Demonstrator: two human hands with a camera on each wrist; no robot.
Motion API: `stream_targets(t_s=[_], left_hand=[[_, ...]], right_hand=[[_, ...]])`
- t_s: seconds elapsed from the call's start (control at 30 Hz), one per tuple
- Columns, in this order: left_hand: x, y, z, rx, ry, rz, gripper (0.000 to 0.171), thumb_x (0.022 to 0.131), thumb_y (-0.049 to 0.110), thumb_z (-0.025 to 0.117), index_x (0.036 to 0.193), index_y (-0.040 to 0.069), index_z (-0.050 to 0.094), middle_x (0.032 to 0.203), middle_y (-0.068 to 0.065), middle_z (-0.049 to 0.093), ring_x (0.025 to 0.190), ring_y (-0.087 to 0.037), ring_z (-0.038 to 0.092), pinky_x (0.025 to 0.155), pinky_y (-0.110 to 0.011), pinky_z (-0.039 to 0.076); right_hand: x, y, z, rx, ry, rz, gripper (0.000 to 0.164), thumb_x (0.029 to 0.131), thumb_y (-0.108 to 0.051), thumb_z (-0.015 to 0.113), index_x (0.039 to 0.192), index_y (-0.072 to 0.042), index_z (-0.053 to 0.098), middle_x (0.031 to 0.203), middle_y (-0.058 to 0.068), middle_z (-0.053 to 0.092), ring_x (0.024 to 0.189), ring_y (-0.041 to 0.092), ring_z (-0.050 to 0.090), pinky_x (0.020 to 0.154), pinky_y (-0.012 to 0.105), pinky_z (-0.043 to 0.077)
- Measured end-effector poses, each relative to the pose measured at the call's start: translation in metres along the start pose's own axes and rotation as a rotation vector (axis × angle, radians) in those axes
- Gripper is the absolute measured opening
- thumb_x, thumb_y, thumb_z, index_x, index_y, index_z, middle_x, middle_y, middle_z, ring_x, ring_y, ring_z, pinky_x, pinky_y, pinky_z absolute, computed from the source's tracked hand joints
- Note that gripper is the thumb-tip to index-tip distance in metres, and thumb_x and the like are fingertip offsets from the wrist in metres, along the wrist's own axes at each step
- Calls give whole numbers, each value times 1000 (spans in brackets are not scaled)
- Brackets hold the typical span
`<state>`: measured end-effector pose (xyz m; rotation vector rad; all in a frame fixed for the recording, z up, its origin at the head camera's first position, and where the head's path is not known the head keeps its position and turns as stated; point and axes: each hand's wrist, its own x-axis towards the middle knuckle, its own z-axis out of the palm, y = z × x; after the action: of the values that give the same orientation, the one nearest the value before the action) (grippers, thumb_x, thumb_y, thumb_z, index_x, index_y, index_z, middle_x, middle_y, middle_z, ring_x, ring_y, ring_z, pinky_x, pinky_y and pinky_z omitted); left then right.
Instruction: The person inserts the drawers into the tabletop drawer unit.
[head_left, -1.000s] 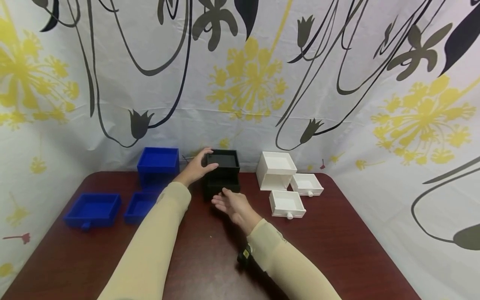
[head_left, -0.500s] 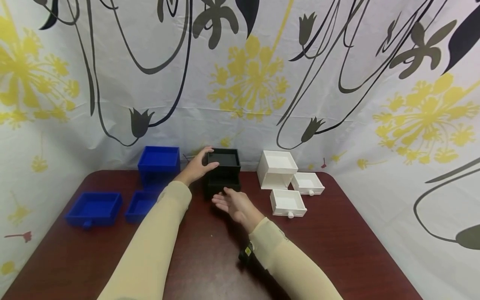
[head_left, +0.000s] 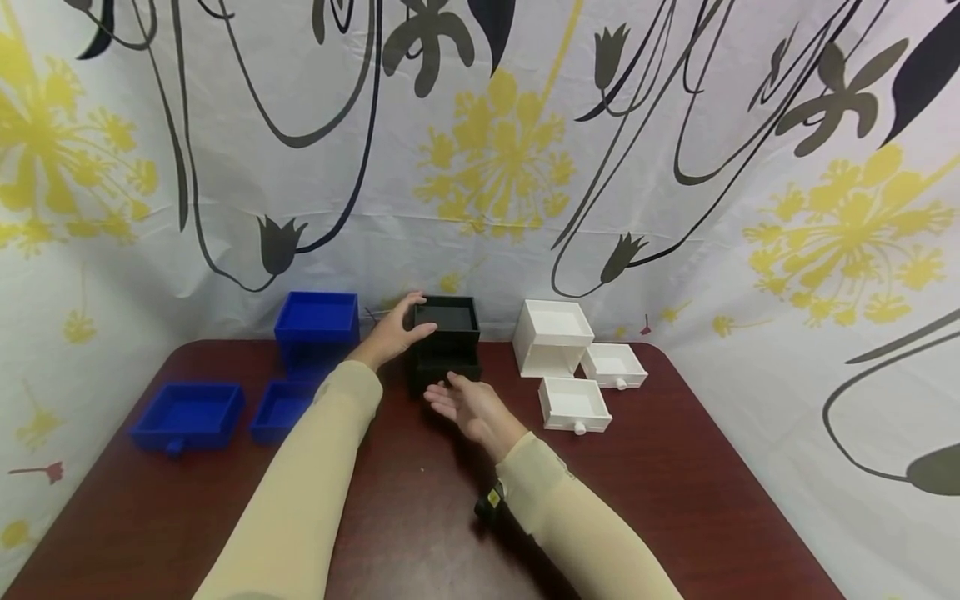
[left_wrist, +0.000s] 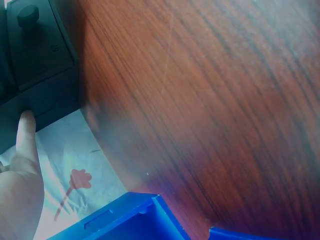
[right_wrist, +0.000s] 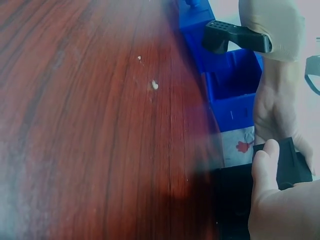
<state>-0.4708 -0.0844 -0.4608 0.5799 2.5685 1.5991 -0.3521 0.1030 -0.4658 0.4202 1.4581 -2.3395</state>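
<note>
A black drawer box [head_left: 447, 314] stands at the back middle of the table, its lower drawer [head_left: 450, 363] jutting out at the front. My left hand [head_left: 388, 337] grips the box's left side, fingers toward the back corner and thumb near the front. One fingertip presses the box's side wall in the left wrist view, below the drawer front with its round knob [left_wrist: 28, 17]. Palm turned up, my right hand [head_left: 474, 410] is right at the lower drawer's front with its fingers fairly straight. The right wrist view shows the right hand [right_wrist: 270, 195] overlapping the black box.
To the left stand a blue box [head_left: 318, 321] and two blue drawers, one a loose blue drawer [head_left: 187, 417]. On the right are a white box [head_left: 555, 325], a nearer white drawer [head_left: 576, 407] and a farther white drawer [head_left: 615, 367]. Patterned cloth [head_left: 480, 167] hangs behind the table.
</note>
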Motion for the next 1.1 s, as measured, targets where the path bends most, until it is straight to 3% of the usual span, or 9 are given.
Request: stream_targets(t_s=[0.23,0.63,1.1], left_hand=[[0,-1,0,-12,-2,-3,72,99,48,64,158,22,33,169,0,16,154,-32,17,119,-61,20],[-1,-1,-1,-9,-4,4,72,99,46,64,158,20,32,170,1,13,154,-34,16,118,-63,19],[0,1,0,-39,-8,11,70,100,43,64,158,19,33,170,0,13,154,-34,14,119,-63,18]], right_hand=[[1,1,4,2,4,2,37,108,-21,52,133,7,51,131,27,62,105,25,71,99,38,53],[7,-1,1,-66,-2,7,35,108,-21,53,128,8,54,112,22,70,99,25,73,90,36,57],[11,-4,6,-97,-2,-4,39,108,-20,53,133,9,52,117,24,69,102,26,73,92,37,57]])
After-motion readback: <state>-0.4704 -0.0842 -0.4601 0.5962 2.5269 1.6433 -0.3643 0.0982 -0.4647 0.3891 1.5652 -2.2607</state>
